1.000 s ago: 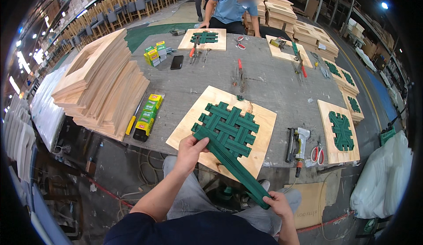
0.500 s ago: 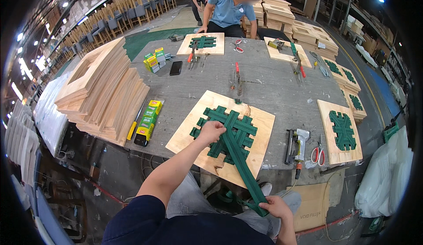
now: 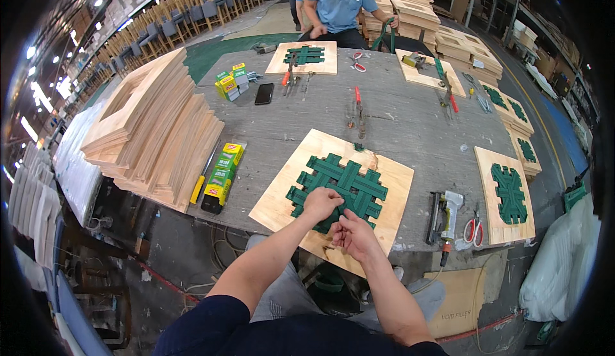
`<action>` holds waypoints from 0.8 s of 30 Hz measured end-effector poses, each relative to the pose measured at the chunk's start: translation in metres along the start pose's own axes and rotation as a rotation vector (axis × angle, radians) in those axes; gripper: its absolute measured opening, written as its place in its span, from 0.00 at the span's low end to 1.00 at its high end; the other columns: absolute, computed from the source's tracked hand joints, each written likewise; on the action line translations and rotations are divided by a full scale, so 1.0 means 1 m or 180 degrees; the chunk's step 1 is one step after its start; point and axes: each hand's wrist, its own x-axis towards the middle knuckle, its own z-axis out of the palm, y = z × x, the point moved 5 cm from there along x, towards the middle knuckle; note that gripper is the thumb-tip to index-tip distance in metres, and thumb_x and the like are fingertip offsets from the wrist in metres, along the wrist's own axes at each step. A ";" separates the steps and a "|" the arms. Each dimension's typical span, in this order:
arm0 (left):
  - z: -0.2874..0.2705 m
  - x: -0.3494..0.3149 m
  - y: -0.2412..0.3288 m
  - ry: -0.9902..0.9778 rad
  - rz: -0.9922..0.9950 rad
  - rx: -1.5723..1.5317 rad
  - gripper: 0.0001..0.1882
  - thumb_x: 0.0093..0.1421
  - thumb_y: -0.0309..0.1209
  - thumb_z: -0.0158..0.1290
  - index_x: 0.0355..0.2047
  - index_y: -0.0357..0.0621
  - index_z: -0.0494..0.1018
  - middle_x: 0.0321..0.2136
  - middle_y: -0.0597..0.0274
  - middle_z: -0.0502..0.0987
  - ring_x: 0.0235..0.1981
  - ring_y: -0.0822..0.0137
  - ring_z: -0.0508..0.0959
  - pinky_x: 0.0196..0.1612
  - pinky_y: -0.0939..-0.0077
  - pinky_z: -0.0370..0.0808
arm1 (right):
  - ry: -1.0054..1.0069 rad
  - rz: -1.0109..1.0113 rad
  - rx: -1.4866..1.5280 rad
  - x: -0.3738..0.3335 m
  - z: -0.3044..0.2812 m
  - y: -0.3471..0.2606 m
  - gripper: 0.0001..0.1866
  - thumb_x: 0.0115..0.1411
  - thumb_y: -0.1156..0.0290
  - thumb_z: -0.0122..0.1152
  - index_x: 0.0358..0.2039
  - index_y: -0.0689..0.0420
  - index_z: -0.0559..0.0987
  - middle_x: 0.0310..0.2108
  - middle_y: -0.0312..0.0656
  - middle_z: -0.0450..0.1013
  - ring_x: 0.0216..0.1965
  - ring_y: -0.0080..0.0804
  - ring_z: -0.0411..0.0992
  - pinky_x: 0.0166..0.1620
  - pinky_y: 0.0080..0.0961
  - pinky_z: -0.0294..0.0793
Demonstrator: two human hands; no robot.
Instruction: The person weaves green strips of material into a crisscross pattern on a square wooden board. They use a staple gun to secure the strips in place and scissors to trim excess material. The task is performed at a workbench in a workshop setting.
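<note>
A square wooden panel (image 3: pixel 282 197) lies on the table's near edge, tilted in view. Green webbing straps (image 3: pixel 353 174) criss-cross in a weave over its middle. My left hand (image 3: pixel 323 203) is closed in a pinch on a green strap at the near part of the weave. Close beside it, my right hand (image 3: pixel 356 235) has curled fingers against the strap, palm partly turned up. The hands and forearms hide part of the weave, and the strap's loose end cannot be made out.
Right of the panel lie a staple gun (image 3: pixel 448 218), red-handled scissors (image 3: pixel 474 230) and another webbed panel (image 3: pixel 488 196). Stacked wooden frames (image 3: pixel 163 145) and a yellow-green box (image 3: pixel 224 171) stand left. Red-handled pliers (image 3: pixel 359 109) lie beyond. A co-worker (image 3: pixel 343 4) sits across the table.
My right hand has come up from near my lap to beside my left hand. The long strap no longer stretches down over the panel's near edge. The co-worker has raised a hand holding green strap.
</note>
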 end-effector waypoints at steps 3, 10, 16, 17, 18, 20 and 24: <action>-0.001 -0.002 -0.005 -0.0064 0.0111 0.0187 0.16 0.56 0.45 0.65 0.38 0.48 0.86 0.40 0.53 0.83 0.42 0.55 0.83 0.45 0.61 0.79 | 0.0233 0.0166 -0.0086 0.020 0.009 0.001 0.26 0.76 0.60 0.46 0.70 0.50 0.55 0.28 0.37 0.76 0.22 0.28 0.74 0.30 0.34 0.79; -0.019 0.021 0.004 -0.0188 0.0545 0.0003 0.14 0.61 0.40 0.59 0.41 0.48 0.85 0.32 0.53 0.84 0.36 0.52 0.84 0.41 0.56 0.80 | 0.0133 0.0163 0.0811 0.039 -0.001 0.005 0.18 0.75 0.46 0.45 0.50 0.46 0.69 0.28 0.36 0.76 0.23 0.28 0.75 0.32 0.35 0.80; -0.027 0.061 -0.003 -0.0167 0.0243 0.0993 0.13 0.63 0.37 0.52 0.39 0.48 0.83 0.36 0.54 0.84 0.41 0.50 0.83 0.44 0.56 0.79 | 0.0200 -0.0164 0.1920 0.056 0.015 0.005 0.30 0.66 0.35 0.56 0.41 0.53 0.73 0.26 0.34 0.74 0.23 0.26 0.73 0.35 0.30 0.79; -0.024 0.066 0.000 -0.0284 0.0201 0.1007 0.12 0.63 0.37 0.52 0.39 0.48 0.83 0.37 0.54 0.84 0.41 0.50 0.83 0.44 0.56 0.79 | 0.0006 -0.0120 0.2168 0.060 0.012 0.003 0.29 0.66 0.36 0.57 0.36 0.53 0.72 0.27 0.36 0.74 0.23 0.26 0.74 0.34 0.30 0.79; -0.024 0.070 0.001 -0.0397 0.0220 0.0941 0.12 0.62 0.37 0.54 0.40 0.49 0.84 0.36 0.56 0.85 0.40 0.53 0.84 0.43 0.58 0.79 | -0.0195 -0.0069 0.2411 0.066 0.008 -0.001 0.29 0.66 0.37 0.58 0.32 0.53 0.70 0.28 0.37 0.75 0.23 0.27 0.74 0.34 0.30 0.79; -0.027 0.074 -0.003 -0.0510 0.0258 0.0713 0.12 0.62 0.37 0.55 0.41 0.49 0.84 0.35 0.57 0.85 0.37 0.56 0.84 0.42 0.60 0.79 | -0.0423 0.0089 0.2695 0.081 0.011 -0.006 0.30 0.65 0.38 0.60 0.28 0.55 0.70 0.27 0.39 0.75 0.23 0.26 0.75 0.32 0.29 0.80; -0.027 0.073 -0.008 -0.0843 0.0018 0.0430 0.14 0.64 0.39 0.57 0.44 0.48 0.84 0.28 0.57 0.84 0.23 0.63 0.82 0.30 0.66 0.80 | -0.0311 0.0311 0.2546 0.093 0.008 -0.009 0.29 0.66 0.40 0.61 0.27 0.56 0.73 0.26 0.37 0.75 0.22 0.27 0.75 0.30 0.28 0.79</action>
